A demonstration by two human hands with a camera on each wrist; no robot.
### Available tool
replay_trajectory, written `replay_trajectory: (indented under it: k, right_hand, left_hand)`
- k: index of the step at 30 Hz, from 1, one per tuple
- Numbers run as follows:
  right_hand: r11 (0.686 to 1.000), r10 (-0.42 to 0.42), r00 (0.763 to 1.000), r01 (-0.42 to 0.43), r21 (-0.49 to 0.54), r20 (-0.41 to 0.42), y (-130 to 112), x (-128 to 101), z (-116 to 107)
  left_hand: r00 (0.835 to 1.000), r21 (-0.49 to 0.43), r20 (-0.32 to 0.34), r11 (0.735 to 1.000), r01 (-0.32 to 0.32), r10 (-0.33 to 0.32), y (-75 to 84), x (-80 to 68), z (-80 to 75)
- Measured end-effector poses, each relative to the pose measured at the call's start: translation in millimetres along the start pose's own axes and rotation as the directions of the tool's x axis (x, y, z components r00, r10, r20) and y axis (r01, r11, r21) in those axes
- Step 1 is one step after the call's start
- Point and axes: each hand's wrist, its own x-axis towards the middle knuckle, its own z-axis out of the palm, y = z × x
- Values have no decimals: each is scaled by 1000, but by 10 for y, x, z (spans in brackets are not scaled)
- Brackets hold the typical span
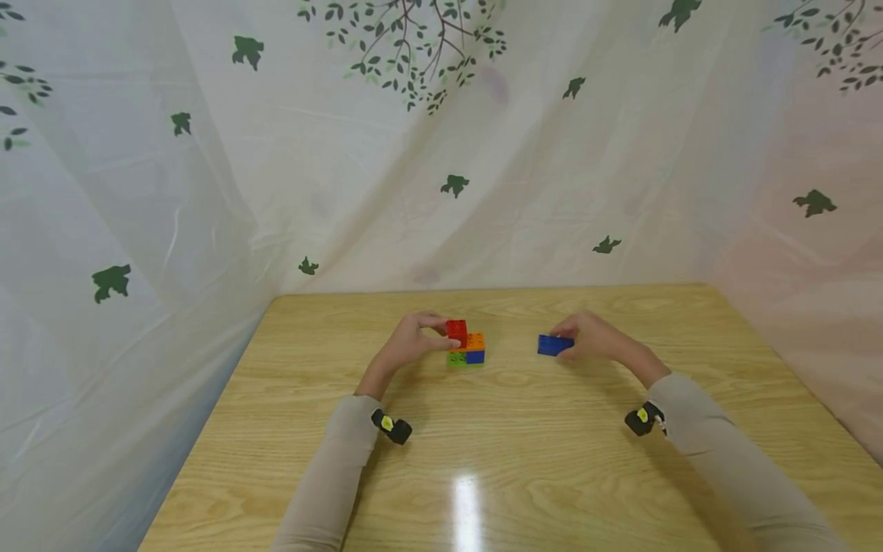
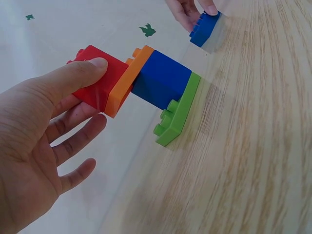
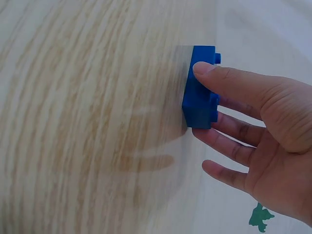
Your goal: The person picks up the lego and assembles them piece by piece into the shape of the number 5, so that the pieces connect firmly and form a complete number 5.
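Note:
A small stack of toy building bricks stands on the wooden table, a flat green brick (image 2: 181, 109) at its base. On that sits a blue block (image 2: 163, 79), then a flat orange brick (image 2: 127, 80), with a red brick (image 2: 100, 80) on top. My left hand (image 1: 411, 340) pinches the red brick between thumb and fingers, from the left side. To the right of the stack, my right hand (image 1: 595, 336) holds a separate long blue brick (image 3: 201, 87) by its sides. That brick is at the table surface, its studs facing up, apart from the stack.
The wooden table (image 1: 510, 429) reaches back to a pale curtain (image 1: 524, 192) printed with green birds and leafy branches. Dark wrist cameras are strapped on the left sleeve (image 1: 331, 460) and the right sleeve (image 1: 731, 452). A bright reflection lies near the table's front.

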Motion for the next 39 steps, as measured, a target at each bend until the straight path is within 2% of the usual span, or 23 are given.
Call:
replay_trajectory:
  k: [7,15,24,32,39]
  right_hand:
    - [999,-44,999,43,-19,-21,0,4,45]
    - [999,-33,999,33,-3,-17,-119,49,29]
    - [992,-123,992,124,19,-40,-461,215,-64]
    - [969,-242,967,245,34,-84,-840,304,-112]
    - [960,-275,958,278,21,-86,-1090,370,-98]
  left_hand:
    - [1000,6,2,1000,-2,2,-11,1,8]
    - [1000,11,1,1000,0,0,-11,-7,11]
    - [1000,13,-3,1000,7,-7,-11,-4,10]
    - [1000,0,-7,1000,1,-1,-11,-3,8]
    - [1000,-18,-4,1000,-14,14,-14,8,10]
